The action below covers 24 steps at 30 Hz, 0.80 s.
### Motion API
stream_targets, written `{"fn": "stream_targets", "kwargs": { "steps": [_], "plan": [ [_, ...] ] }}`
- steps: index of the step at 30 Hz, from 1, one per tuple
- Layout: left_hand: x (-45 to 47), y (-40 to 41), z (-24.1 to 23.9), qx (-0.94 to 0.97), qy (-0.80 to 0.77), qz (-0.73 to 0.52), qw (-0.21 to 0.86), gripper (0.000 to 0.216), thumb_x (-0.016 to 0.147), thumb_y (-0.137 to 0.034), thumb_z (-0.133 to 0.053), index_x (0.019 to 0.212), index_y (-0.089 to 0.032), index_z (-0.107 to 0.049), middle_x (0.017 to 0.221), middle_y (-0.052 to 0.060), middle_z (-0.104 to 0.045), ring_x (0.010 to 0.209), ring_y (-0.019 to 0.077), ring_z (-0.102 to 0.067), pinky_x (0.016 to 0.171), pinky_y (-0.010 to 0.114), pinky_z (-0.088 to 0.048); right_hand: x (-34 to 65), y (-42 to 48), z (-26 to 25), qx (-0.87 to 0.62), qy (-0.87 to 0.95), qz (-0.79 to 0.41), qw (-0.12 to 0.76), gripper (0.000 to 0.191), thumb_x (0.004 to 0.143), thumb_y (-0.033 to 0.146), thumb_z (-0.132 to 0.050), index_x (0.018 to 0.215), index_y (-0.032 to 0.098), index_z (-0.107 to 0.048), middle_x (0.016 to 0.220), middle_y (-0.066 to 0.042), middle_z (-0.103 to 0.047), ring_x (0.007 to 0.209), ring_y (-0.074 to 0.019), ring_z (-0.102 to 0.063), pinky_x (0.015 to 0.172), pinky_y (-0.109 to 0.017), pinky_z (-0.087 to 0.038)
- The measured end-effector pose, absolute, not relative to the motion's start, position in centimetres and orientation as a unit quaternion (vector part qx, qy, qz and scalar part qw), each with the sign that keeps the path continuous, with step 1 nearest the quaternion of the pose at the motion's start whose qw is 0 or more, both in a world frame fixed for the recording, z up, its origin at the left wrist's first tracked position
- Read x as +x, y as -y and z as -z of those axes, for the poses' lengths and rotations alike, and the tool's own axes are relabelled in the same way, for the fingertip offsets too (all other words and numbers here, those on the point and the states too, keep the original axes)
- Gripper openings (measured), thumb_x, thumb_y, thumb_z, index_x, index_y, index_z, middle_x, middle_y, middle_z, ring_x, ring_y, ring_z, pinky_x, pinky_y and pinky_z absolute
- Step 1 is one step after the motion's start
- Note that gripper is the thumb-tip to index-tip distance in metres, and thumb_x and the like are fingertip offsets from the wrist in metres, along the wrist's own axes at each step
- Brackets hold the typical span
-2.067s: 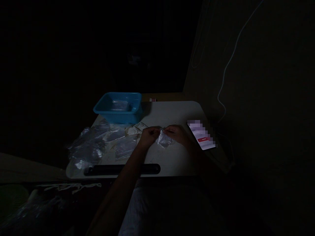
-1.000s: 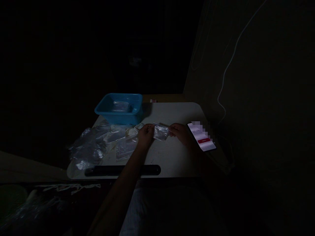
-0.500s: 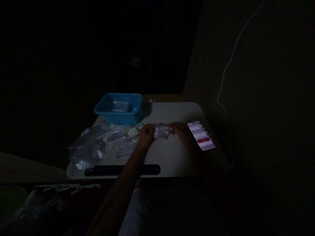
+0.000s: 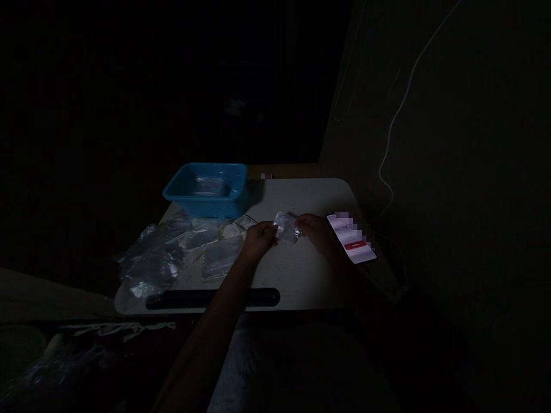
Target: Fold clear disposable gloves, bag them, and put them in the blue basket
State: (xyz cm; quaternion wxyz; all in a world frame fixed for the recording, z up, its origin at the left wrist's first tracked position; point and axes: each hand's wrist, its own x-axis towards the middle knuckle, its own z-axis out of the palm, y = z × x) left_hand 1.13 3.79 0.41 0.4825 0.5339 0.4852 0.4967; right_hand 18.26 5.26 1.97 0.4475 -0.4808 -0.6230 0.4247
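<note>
A small clear plastic bag [image 4: 286,228] is stretched between my two hands above the table [image 4: 297,275]. My left hand [image 4: 259,238] pinches its left edge, fingers closed. On the opposite side, my right hand [image 4: 313,228] grips the right edge with thumb and fingers. Whether the bag has anything in it is too dark to make out. Left of my left hand, another flat clear bag [image 4: 221,258] lies on the table. Beyond it spreads a heap of crumpled clear plastic [image 4: 150,261], with a pale, loosely coiled item [image 4: 231,230] close by.
A blue plastic basin [image 4: 210,206] stands at the table's back left with a clear plastic packet [image 4: 209,186] inside. A lit phone [image 4: 352,240] lies at the right edge. Along the front runs a black slot [image 4: 262,296]. A white cable [image 4: 402,103] hangs on the right wall.
The bag between my hands has turned and looks shorter across. My left hand has shifted slightly right, its fingers now over the bag's edge.
</note>
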Motion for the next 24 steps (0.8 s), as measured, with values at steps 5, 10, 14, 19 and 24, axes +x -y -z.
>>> {"fn": "stream_targets", "kwargs": {
  "steps": [5,10,14,19,24],
  "plan": [
    [1.1,-3.9,-0.3,0.514,-0.468,-0.507,0.509,0.021,0.061,-0.033,-0.061,0.069,-0.014,-0.059,0.049,-0.002,-0.059,0.038,0.0082,-0.05,0.04,0.019,-0.038,18.5,-5.4,-1.8,-0.486,0.608,-0.421,0.466,0.025,0.066,0.04,-0.052,0.07,0.016,-0.057,0.06,0.001,-0.056,0.055,-0.0111,-0.048,0.053,-0.023,-0.038],
    [1.2,-4.0,-0.1,0.502,-0.472,-0.514,0.51,0.018,0.061,-0.03,-0.061,0.069,-0.014,-0.058,0.048,-0.002,-0.059,0.038,0.0083,-0.05,0.04,0.019,-0.038,18.5,-5.3,-2.0,-0.485,0.643,-0.405,0.432,0.03,0.068,0.044,-0.052,0.07,0.015,-0.059,0.062,0.0,-0.056,0.058,-0.0118,-0.05,0.053,-0.023,-0.037],
    [1.2,-4.0,0.0,0.497,-0.471,-0.517,0.513,0.018,0.062,-0.03,-0.06,0.069,-0.014,-0.057,0.048,-0.002,-0.059,0.038,0.0084,-0.051,0.041,0.019,-0.038,18.5,-5.1,-2.6,-0.504,0.665,-0.378,0.4,0.026,0.067,0.04,-0.055,0.067,0.014,-0.058,0.059,0.001,-0.054,0.057,-0.0121,-0.048,0.052,-0.023,-0.034],
    [1.2,-4.0,0.1,0.493,-0.457,-0.527,0.52,0.017,0.064,-0.03,-0.06,0.069,-0.014,-0.057,0.048,-0.002,-0.058,0.039,0.0081,-0.051,0.042,0.019,-0.039,18.4,-5.0,-2.9,-0.513,0.651,-0.389,0.402,0.023,0.067,0.038,-0.054,0.067,0.015,-0.058,0.06,0.0,-0.055,0.057,-0.0121,-0.048,0.053,-0.024,-0.034],
    [1.1,-4.2,0.5,0.48,-0.448,-0.543,0.523,0.017,0.063,-0.029,-0.061,0.069,-0.014,-0.056,0.049,-0.002,-0.058,0.038,0.0081,-0.05,0.041,0.019,-0.038,18.5,-4.9,-2.8,-0.502,0.627,-0.409,0.434,0.025,0.068,0.04,-0.051,0.065,0.016,-0.055,0.056,0.003,-0.049,0.052,-0.0096,-0.043,0.052,-0.023,-0.032]
  ]
}}
